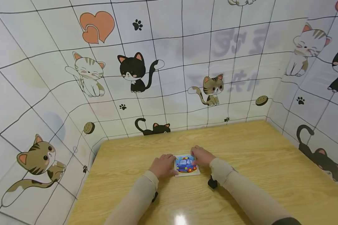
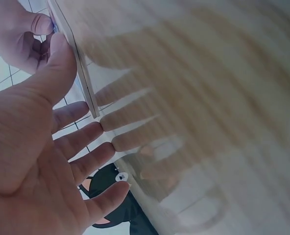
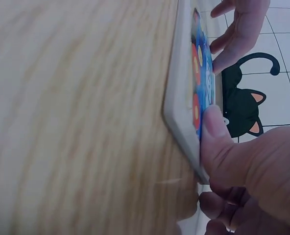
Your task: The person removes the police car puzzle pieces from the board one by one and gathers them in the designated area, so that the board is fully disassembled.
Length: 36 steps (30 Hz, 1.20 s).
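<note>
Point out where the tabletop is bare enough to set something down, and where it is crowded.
The wooden table is bare to the right of the right hand, toward the cat-print wall, and behind the puzzle board up to the back wall. A smaller patch lies beside the left hand. The middle near edge is crowded by both hands and forearms.

the puzzle board (image 1: 186, 165) has a pale rim and a blue picture of a car with red and yellow bits. the table (image 1: 256, 162) is light wood grain. both sleeves (image 1: 242, 190) are beige. white gridded walls (image 1: 186, 62) carry cartoon cats, orange hearts, black paw prints.
</note>
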Available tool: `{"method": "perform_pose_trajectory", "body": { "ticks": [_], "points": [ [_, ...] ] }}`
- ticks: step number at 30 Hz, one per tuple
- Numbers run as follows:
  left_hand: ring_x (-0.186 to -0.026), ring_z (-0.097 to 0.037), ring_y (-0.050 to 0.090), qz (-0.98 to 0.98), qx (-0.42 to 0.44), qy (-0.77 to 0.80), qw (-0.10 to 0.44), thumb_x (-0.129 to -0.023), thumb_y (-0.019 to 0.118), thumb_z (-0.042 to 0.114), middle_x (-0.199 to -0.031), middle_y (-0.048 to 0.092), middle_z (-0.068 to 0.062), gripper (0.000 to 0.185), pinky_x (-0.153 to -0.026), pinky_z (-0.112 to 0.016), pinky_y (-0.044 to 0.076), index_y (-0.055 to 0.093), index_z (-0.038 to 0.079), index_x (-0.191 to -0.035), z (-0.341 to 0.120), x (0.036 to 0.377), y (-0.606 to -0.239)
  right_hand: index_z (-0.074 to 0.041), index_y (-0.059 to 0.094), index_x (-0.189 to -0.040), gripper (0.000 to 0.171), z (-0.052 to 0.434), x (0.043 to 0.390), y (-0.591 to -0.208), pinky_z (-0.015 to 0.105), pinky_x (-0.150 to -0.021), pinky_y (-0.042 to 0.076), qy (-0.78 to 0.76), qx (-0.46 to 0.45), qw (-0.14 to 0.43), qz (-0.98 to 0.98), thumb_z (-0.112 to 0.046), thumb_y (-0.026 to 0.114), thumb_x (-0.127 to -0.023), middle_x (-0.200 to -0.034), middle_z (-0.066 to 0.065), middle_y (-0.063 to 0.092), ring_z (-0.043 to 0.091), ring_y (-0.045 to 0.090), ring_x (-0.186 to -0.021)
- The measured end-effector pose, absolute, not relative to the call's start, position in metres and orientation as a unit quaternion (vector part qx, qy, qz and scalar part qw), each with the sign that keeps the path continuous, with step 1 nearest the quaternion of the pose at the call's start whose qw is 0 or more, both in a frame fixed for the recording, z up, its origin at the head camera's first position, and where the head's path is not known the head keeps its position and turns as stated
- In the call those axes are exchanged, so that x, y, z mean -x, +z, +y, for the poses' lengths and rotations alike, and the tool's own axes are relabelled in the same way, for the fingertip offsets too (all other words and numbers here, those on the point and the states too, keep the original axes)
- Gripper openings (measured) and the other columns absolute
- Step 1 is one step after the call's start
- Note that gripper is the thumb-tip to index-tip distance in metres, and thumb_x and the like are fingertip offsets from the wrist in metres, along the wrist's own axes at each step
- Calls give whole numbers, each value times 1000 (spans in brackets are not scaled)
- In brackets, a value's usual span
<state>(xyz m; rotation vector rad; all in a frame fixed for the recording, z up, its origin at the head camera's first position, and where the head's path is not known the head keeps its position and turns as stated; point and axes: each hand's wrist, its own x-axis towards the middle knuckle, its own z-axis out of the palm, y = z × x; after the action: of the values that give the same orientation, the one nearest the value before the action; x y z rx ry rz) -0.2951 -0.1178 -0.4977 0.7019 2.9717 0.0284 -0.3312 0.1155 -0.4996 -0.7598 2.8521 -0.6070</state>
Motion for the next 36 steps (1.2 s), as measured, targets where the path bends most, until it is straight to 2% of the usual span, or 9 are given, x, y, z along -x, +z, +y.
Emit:
{"method": "perform_pose_trajectory", "body": {
  "ticks": [7, 10, 14, 24, 31, 36],
  "points": [
    [-128, -24, 47, 973, -224, 1, 48, -82, 62, 63, -143, 49, 0, 73, -91, -51, 48, 51, 18, -139, -113, 292, -495, -5, 53, -92, 26, 110, 331, -493, 38, -75, 42, -167, 250, 99, 949, -17, 75, -84, -90, 6, 45, 22, 44, -82],
    [-129, -24, 47, 975, -217, -2, 53, -82, 63, 62, -143, 49, 0, 73, -92, -52, 47, 51, 18, -139, -111, 290, -492, -4, 53, -94, 26, 109, 330, -492, 39, -77, 42, -167, 251, 98, 949, -17, 74, -85, -91, 6, 44, 22, 44, -84],
    [-130, -24, 46, 977, -206, -15, 61, -82, 62, 63, -144, 48, 0, 73, -94, -54, 46, 51, 19, -139, -108, 289, -491, -5, 53, -100, 32, 109, 327, -494, 40, -82, 44, -173, 241, 83, 951, -20, 75, -84, -95, 6, 47, 22, 47, -88],
    [-129, -23, 47, 977, -206, -20, 53, -81, 64, 63, -143, 49, 1, 73, -91, -53, 48, 51, 19, -138, -109, 287, -491, -3, 53, -102, 44, 116, 329, -494, 41, -83, 44, -178, 272, 89, 941, -24, 82, -77, -96, 5, 47, 21, 46, -89],
    [-130, -23, 46, 977, -204, -22, 56, -83, 62, 63, -145, 47, 1, 73, -92, -53, 47, 49, 20, -140, -110, 284, -490, -7, 52, -97, 39, 110, 335, -492, 40, -83, 42, -178, 238, 145, 944, -26, 80, -78, -96, 6, 44, 23, 43, -91],
    [-130, -23, 46, 977, -204, -22, 51, -83, 62, 63, -144, 48, 1, 73, -92, -54, 48, 49, 19, -140, -110, 286, -490, -4, 52, -101, 45, 109, 332, -492, 41, -86, 44, -164, 230, 111, 953, -26, 82, -76, -98, 7, 46, 24, 47, -93]
  ]
}}
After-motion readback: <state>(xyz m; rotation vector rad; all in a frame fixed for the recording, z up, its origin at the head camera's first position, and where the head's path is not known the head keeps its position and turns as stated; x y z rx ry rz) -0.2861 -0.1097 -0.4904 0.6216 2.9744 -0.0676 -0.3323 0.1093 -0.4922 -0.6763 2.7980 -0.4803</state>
